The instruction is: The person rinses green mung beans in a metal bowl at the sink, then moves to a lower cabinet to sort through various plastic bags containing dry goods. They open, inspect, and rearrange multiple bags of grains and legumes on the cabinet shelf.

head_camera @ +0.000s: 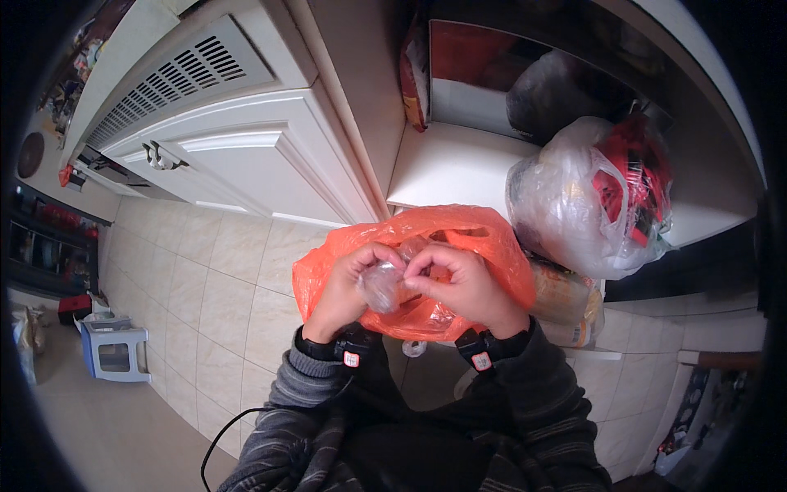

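Note:
An orange plastic bag [430, 224] lies spread beneath both hands, its mouth partly gathered. My left hand [347, 283] grips a small clear plastic bag [380, 288] by its upper edge. From the right, my right hand [455, 280] pinches at the clear bag's edge, thumb and forefinger together, close to the left fingertips. More clear plastic shows in the orange bag's opening behind the fingers. What the small bag contains cannot be made out.
A bulging clear bag [565, 197] with red packaging stands on the white shelf [455, 163] at right, before a microwave oven [473, 80]. Packaged food [556, 295] lies below it. A white cabinet door [246, 166] is at upper left. A plastic stool [117, 350] stands on the floor at far left.

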Motion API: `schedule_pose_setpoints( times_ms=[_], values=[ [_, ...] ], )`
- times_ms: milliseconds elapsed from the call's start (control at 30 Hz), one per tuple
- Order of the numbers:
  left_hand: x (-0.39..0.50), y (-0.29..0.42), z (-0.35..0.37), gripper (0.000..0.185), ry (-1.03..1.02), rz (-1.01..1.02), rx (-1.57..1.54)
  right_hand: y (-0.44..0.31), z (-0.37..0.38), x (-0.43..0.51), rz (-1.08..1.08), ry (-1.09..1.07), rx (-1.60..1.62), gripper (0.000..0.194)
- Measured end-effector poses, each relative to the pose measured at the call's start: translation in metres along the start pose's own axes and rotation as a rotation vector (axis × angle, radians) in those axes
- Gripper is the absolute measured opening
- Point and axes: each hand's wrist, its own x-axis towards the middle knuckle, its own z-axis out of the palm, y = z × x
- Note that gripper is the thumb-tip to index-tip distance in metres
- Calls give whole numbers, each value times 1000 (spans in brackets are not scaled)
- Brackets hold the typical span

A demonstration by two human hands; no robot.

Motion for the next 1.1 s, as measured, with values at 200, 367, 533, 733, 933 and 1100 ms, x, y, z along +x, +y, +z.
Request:
schedule_pose_setpoints(
  times_ms=[200,367,533,733,933,1100],
  values=[
    [8,6,-13,24,-157,667,913,19,8,0,173,73,190,23],
    [12,-3,-6,18,39,860,1055,36,18,-1,214,-13,156,34],
    [12,-13,-9,17,180,790,1083,36,3,1,431,59,53,29],
    [-7,-33,-34,19,-30,470,1078,30,-32,-25,-53,437,-412,25],
    [-28,-40,-51,38,-149,-70,608,16,-37,-27,131,389,233,33],
    [-21,-27,-52,73,-318,58,379,31,4,5,272,5,-511,42]
  ],
)
